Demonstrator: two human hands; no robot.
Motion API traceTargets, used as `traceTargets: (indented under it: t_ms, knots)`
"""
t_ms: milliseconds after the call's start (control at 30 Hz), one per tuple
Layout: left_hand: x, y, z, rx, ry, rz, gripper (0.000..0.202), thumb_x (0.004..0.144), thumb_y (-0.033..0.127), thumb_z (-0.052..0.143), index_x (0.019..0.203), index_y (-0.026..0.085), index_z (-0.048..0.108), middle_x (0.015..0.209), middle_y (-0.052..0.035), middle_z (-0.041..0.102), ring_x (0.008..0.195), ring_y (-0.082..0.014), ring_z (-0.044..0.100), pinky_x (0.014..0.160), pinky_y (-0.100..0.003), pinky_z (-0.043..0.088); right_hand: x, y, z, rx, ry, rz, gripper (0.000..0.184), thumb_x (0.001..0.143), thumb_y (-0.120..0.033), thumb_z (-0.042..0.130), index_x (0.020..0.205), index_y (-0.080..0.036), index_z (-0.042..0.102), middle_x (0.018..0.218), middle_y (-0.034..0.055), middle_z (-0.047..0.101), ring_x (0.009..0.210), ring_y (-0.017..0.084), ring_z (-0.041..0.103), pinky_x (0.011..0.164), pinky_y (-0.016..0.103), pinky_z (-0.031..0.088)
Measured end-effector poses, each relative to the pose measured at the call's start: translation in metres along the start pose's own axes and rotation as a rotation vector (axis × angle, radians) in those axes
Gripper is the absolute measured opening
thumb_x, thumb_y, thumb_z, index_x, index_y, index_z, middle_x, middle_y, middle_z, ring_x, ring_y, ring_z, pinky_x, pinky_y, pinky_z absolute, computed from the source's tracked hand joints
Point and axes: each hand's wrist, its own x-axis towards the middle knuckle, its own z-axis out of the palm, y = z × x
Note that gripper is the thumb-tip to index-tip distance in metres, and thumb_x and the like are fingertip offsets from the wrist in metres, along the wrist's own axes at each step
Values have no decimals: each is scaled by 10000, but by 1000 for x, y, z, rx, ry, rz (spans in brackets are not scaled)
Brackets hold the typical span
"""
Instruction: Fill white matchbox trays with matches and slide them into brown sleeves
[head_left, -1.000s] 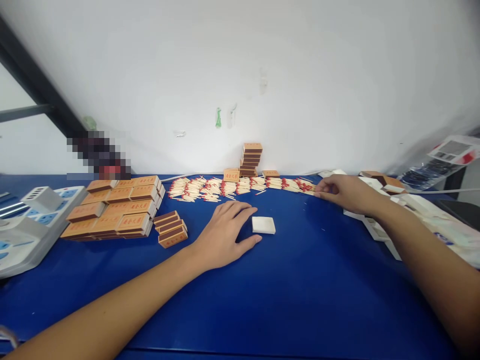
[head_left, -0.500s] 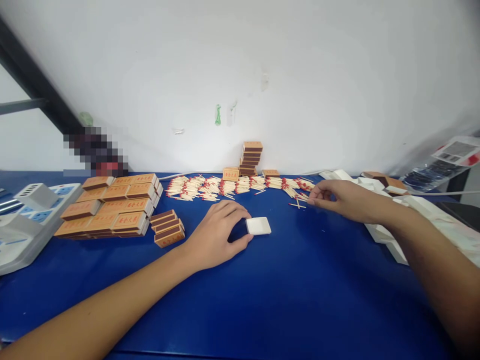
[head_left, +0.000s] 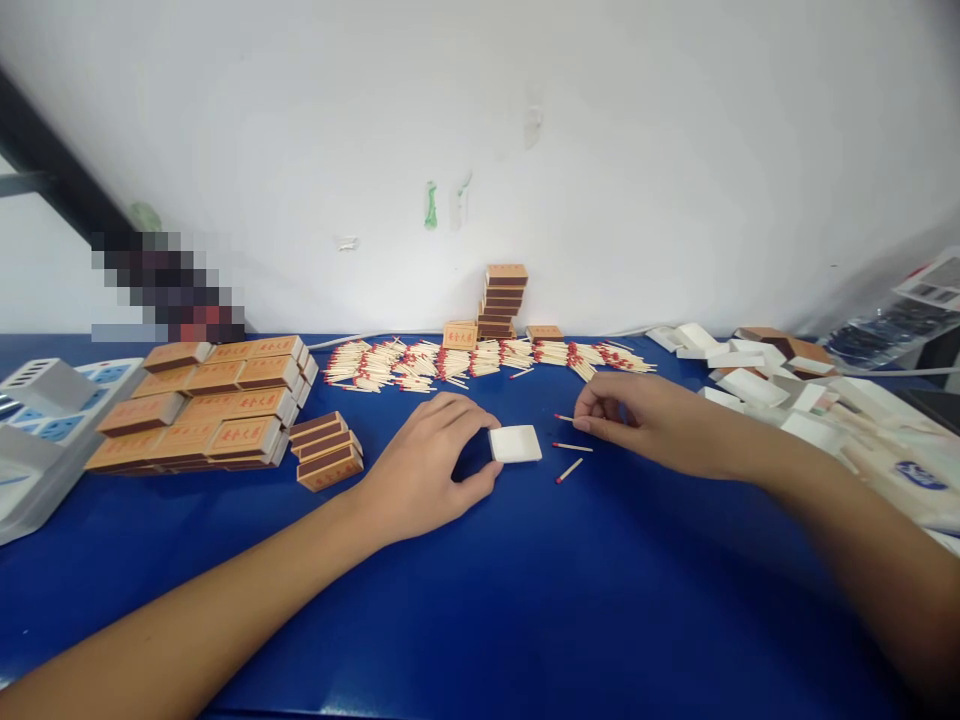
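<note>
My left hand [head_left: 424, 470] rests on the blue table, thumb and fingertips closed on the left end of a small white matchbox tray [head_left: 516, 444]. Right of the tray, my right hand [head_left: 634, 420] pinches a red-tipped match [head_left: 566, 418], its head pointing left. Just below that lie two loose matches, a nearly level match [head_left: 574, 448] and a slanted match [head_left: 568, 472]. Behind both hands stretches a long row of matches [head_left: 457, 363]. Beside my left wrist stand several matchboxes [head_left: 330, 468] on their edges.
Stacked matchboxes [head_left: 240, 400] fill the left, beside a power strip [head_left: 82, 440]. A leaning matchbox pile [head_left: 501, 300] stands near the wall [head_left: 637, 150]. White trays [head_left: 750, 385] and a plastic-wrapped packet [head_left: 919, 470] lie at the right.
My right hand has come left and nearer from the end of the match row. Loose matches now lie apart beside the tray. My left hand stays at the tray; the view has shifted slightly.
</note>
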Motion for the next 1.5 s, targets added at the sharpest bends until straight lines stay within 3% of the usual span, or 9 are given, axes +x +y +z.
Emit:
traceTargets:
  t_ms: [233, 567, 767, 1067, 1267, 1500]
  knots:
    - [-1, 1, 1, -10, -12, 6, 251, 965, 235, 718, 1209, 213, 666, 1201, -90, 728, 1198, -284, 643, 1084, -489, 528, -4, -6, -3, -28, -124, 0, 288, 971, -518, 644, 927, -256, 756, 894, 46, 748, 749, 200, 640, 645, 325, 477]
    - [-1, 0, 2, -10, -13, 3, 260, 974, 247, 720, 1226, 216, 664, 1212, -92, 724, 1212, -286, 637, 1092, -494, 528, -5, -6, 1, -23, -111, -15, 239, 951, -482, 683, 921, -259, 763, 876, 40, 752, 735, 194, 645, 631, 319, 473]
    - [-1, 0, 3, -21, -18, 2, 258, 971, 239, 718, 1223, 226, 669, 1205, -91, 729, 1210, -293, 640, 1085, -502, 534, 0, -11, 7, -31, -40, -44, 348, 982, -559, 622, 850, -251, 716, 801, 41, 724, 691, 198, 610, 622, 335, 457]
    - [-1, 0, 1, -7, -18, 8, 258, 968, 234, 720, 1220, 209, 668, 1203, -93, 726, 1198, -284, 637, 1079, -494, 536, 1, -10, 10, -2, -47, -59, 322, 1015, -535, 595, 905, -255, 710, 853, 43, 718, 728, 201, 613, 649, 334, 456]
    - [-1, 1, 2, 22, 8, 17, 254, 968, 237, 728, 1214, 211, 670, 1181, -89, 737, 1167, -287, 652, 1053, -490, 549, -1, -18, 11, -11, 125, -99, 304, 1034, -530, 603, 926, -268, 712, 819, 33, 694, 710, 199, 608, 664, 336, 445]
    - [0, 5, 4, 89, 64, 94, 237, 974, 219, 726, 1204, 190, 675, 1147, -83, 753, 1143, -279, 674, 1030, -458, 566, -7, -41, 34, -59, 160, -241, 158, 1045, -340, 572, 988, -244, 684, 972, 67, 712, 772, 199, 661, 681, 336, 480]
